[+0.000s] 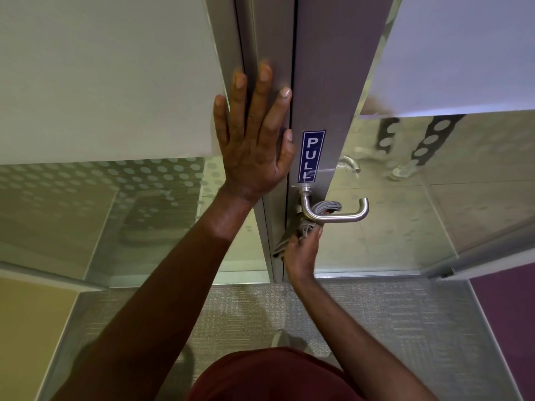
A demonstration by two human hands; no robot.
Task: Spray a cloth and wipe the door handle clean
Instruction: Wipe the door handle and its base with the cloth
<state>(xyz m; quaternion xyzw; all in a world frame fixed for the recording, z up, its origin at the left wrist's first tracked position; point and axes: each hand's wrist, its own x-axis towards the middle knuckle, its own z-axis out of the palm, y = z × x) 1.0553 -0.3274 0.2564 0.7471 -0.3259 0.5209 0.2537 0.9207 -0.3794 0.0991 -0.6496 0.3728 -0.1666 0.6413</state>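
A brushed steel lever door handle (344, 217) sticks out of the aluminium door frame (324, 91) just below a blue PULL sticker (312, 156). My right hand (302, 251) reaches up from below and grips a grey cloth (325, 208), which is bunched around the handle's bar near its neck. One end of the cloth hangs down beside the frame. My left hand (254, 140) lies flat with spread fingers on the metal post left of the door edge. No spray bottle is in view.
Frosted and dotted glass panels (101, 198) stand on both sides of the door. Grey carpet (260, 311) covers the floor at my feet. A second handle (348, 164) shows through the glass on the door's far side.
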